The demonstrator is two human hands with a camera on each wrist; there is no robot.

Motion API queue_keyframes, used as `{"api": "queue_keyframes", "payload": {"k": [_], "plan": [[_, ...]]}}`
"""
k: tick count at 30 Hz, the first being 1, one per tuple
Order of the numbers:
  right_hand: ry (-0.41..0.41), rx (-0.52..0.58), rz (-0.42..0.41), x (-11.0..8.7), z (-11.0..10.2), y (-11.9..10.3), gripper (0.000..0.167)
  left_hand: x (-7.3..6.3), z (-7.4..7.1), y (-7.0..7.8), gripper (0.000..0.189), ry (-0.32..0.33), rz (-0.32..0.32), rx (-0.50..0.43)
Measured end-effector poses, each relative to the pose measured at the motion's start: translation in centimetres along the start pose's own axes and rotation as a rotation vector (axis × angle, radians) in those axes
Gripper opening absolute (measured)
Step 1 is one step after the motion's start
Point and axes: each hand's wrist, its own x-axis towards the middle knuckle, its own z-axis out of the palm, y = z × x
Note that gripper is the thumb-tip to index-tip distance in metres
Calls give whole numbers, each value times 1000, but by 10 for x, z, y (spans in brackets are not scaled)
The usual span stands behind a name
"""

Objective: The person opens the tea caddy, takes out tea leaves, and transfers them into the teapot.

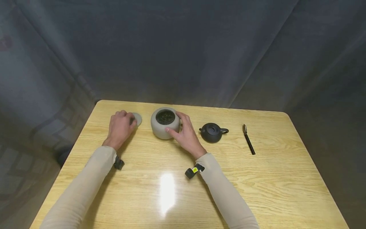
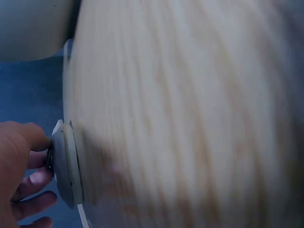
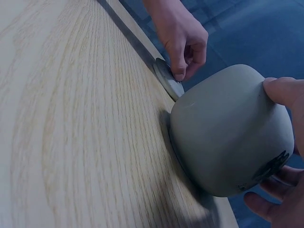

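Note:
A round grey jar [image 1: 157,129], its mouth uncovered, stands at the far middle of the table with dark loose leaves inside. My right hand [image 1: 187,135] grips its right side, thumb on the front and fingers round the back; the right wrist view shows a dark painted mark on the jar's wall. Left of the jar, the grey lid [image 1: 138,119] lies flat on the table. My left hand [image 1: 120,126] pinches the lid's knob between thumb and fingers, as the left wrist view [image 2: 50,156] also shows.
Right of the jar sits a small dark teapot [image 1: 211,133] with its handle to the right. Farther right lies a slim black-handled tea scoop [image 1: 248,141]. The wooden table [image 1: 137,197] ends at a grey curtain [image 1: 177,57] behind.

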Motion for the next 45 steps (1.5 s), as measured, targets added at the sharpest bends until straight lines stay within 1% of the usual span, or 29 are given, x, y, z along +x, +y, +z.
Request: {"api": "queue_keyframes", "payload": {"k": [3,5,6,7,10,13,16,20,25,28,31,33,35,38,42,45], "plan": [[1,-5,1,1,1,0,82,1,-2,1,28,-15,17,50],[1,-4,-1,1,2,0,81,1,-3,1,28,-21,9,53],[0,-3,-2,1,2,0,81,2,-3,1,28,-22,-4,41],[-1,0,-4,1,2,0,81,2,-4,1,28,-22,-24,17],[-6,2,-11,2,4,0,81,2,-8,0,31,-41,-105,-94],[-7,0,-17,2,4,-1,81,5,-14,-1,36,-97,-192,-205],[-6,3,-20,3,4,-1,81,9,-19,-2,40,-160,-244,-249],[-4,4,-21,3,5,-1,82,14,-24,-3,40,-210,-273,-279],[-2,6,-18,3,5,-1,82,16,-30,-3,37,-265,-318,-355],[-3,8,-18,4,6,-2,81,17,-36,-4,40,-303,-336,-390],[-5,8,-20,4,6,-3,81,19,-42,-5,43,-346,-361,-397],[-6,8,-23,4,7,-3,81,20,-46,-7,43,-375,-376,-380],[-7,11,-24,4,7,-3,81,21,-49,-9,42,-399,-369,-349],[-8,16,-24,5,8,-3,81,23,-51,-11,40,-422,-337,-288],[-10,17,-20,5,9,-3,82,24,-55,-9,36,-425,-306,-236],[-10,16,-17,6,9,-3,82,25,-58,-5,32,-400,-291,-220]]}}
